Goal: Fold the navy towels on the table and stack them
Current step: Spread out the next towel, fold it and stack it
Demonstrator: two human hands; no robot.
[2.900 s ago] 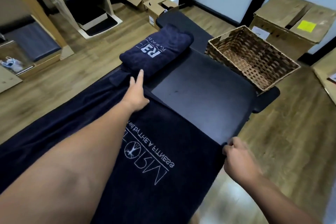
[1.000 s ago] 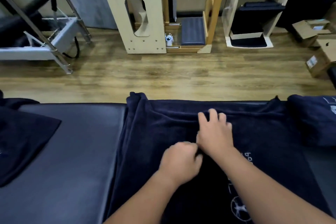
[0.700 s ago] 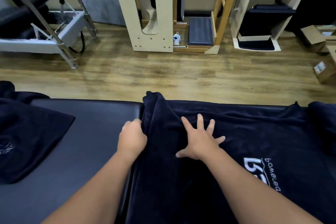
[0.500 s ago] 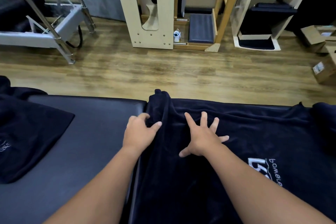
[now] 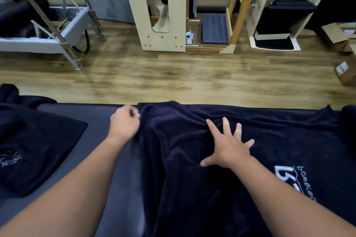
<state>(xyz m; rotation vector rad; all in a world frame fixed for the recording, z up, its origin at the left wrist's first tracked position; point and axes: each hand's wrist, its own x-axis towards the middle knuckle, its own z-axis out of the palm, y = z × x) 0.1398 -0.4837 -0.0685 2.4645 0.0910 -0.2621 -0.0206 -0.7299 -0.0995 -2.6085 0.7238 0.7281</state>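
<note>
A navy towel (image 5: 192,169) with white lettering lies spread over the black padded table (image 5: 100,119), its left edge rumpled. My right hand (image 5: 227,146) presses flat on it with fingers spread. My left hand (image 5: 124,123) is at the towel's far left corner, fingers curled and blurred; it seems to pinch the edge. A second navy towel (image 5: 32,150) lies on the table at the left. Part of another dark navy towel (image 5: 349,121) shows at the right edge.
Beyond the table's far edge is wooden floor (image 5: 173,75). A metal-framed bench (image 5: 44,31) stands at the far left, wooden gym equipment (image 5: 159,9) in the middle, a white shelf unit (image 5: 279,15) and cardboard boxes (image 5: 344,54) at the right.
My left hand has slid up along the towel's left edge to the far corner. My right hand stays flat on the towel with fingers spread.
</note>
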